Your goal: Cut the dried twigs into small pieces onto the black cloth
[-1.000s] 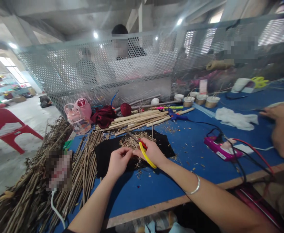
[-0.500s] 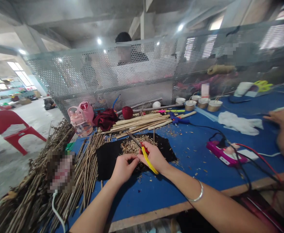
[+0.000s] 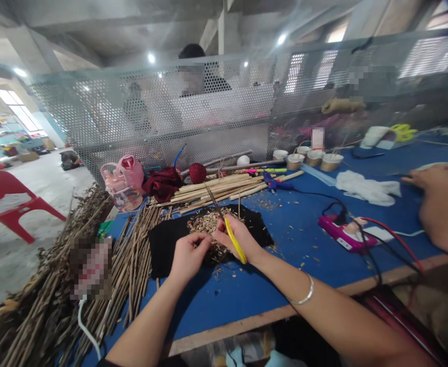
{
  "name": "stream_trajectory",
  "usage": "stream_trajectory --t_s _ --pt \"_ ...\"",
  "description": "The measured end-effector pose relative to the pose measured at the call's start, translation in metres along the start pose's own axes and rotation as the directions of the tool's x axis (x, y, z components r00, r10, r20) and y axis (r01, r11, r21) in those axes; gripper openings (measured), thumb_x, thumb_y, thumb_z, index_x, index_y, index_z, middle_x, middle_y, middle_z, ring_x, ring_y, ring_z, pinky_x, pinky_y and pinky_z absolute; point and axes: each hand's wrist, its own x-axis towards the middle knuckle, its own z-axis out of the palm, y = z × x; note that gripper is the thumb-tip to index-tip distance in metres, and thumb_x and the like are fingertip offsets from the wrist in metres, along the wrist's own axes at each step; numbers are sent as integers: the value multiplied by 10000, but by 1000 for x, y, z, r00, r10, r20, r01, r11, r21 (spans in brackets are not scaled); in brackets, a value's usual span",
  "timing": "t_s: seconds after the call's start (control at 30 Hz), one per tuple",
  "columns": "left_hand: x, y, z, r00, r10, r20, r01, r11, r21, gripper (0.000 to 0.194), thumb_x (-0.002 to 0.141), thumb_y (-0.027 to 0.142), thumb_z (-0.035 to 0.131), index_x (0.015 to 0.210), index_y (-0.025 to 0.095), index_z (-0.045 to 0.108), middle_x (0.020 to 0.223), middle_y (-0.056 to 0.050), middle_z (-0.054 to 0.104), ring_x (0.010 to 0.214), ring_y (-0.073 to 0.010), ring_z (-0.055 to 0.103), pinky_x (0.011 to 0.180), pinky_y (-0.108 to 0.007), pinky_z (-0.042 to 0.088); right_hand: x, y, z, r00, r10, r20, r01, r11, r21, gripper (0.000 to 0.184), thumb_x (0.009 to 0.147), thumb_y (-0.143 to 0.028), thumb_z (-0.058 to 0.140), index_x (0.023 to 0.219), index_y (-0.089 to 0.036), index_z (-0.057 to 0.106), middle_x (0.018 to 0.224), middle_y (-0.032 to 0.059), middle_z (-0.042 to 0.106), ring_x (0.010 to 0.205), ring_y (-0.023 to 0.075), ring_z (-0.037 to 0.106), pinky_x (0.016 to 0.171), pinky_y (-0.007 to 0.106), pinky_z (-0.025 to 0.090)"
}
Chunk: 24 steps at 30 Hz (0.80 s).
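Observation:
My right hand is closed around scissors with a yellow handle, blades angled up and away. Close to its left, my left hand is closed with thumb and fingertips pinched together; whatever is between them is too small to make out. Both hands hover over a pile of chopped plant pieces heaped on a black cloth. Cut dry stalks lie left of the cloth. Behind the pile rests a bundle of pale peeled sticks.
A blue hot glue gun lies behind the pile. At right are a purple power strip, a white glove and a co-worker's hand. Several small cups stand near the perforated screen. Brushy dry branches fill the left side.
The scissors' blades have swung more upright in my right hand. My left hand's fingertips have drawn slightly away from my right hand. The view has shifted a little.

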Motion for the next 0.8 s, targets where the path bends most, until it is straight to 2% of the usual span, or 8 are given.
stream_trajectory --t_s 0.07,0.13,0.27,0.47,0.67,0.8 --pt "2 0 -3 991 -90 -97 80 991 -105 286 687 411 628 752 138 688 634 -28 623 514 -103 478 490 -204 367 -1 3 -1 1000 5 31 -2 993 -114 314 718 -439 594 795 -196 411 681 -30 481 572 100 431 534 219 360" --pt "4 -1 -5 977 -143 -157 109 972 -207 335 669 437 639 783 125 676 635 -23 606 476 -78 439 445 -186 337 -2 5 -1 998 16 53 -2 965 -264 377 689 -468 626 841 -190 424 738 -10 512 620 114 455 570 229 356" --pt "6 -1 -8 968 -174 -180 108 940 -324 358 666 443 641 799 110 655 649 -26 597 473 -61 429 429 -170 332 -3 3 1 993 51 111 6 885 -466 459 666 -520 636 917 -186 446 773 3 524 646 130 475 580 234 329" --pt "7 -1 -9 970 -184 -156 123 934 -335 327 670 424 647 781 117 646 622 -9 580 463 -53 417 427 -168 323 -4 -2 5 992 50 115 20 841 -540 446 679 -557 608 880 -186 467 730 0 522 632 137 487 549 230 302" --pt "7 0 -9 966 -178 -188 111 941 -318 359 658 451 650 783 115 643 642 -19 595 470 -58 426 426 -171 322 -2 0 2 994 82 72 -26 818 -575 451 681 -578 598 880 -188 487 752 10 532 683 151 517 564 236 313" --pt "7 -1 -8 968 -164 -187 100 945 -313 340 659 444 650 764 120 646 641 -17 601 478 -61 439 433 -173 329 -3 -1 2 994 48 100 19 813 -582 487 663 -584 613 917 -183 505 795 30 541 751 173 531 602 251 339"
